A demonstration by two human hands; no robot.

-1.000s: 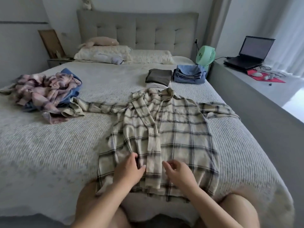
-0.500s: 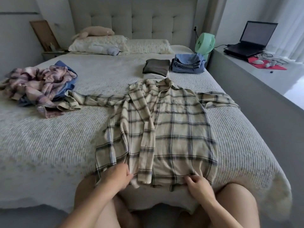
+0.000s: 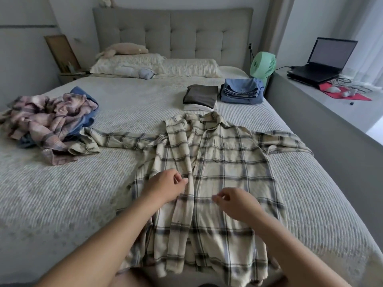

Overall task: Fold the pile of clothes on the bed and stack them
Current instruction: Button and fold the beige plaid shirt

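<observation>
A cream plaid shirt (image 3: 228, 162) lies front up across the bed (image 3: 62, 204), its sleeves spread left and right and its hem at the near edge. My left hand (image 3: 165, 188) rests on the shirt's left front panel, its fingertips pinching the edge of the button strip. My right hand (image 3: 235, 203) hovers just right of that strip with loosely curled fingers and nothing in it. A rumpled pile of pink plaid and blue clothes (image 3: 47, 121) sits at the left. Two folded stacks lie beyond the collar: a dark garment on a white one (image 3: 201, 94) and blue denim (image 3: 241, 91).
Pillows (image 3: 128, 63) and a soft toy lie against the headboard. A green fan (image 3: 262, 64) stands at the bed's far right corner. A grey ledge along the right carries a laptop (image 3: 323, 59) and cables.
Both hands have moved up from the shirt's hem to its middle, close to the button strip. The view has tilted up slightly. The shirt lies much as before.
</observation>
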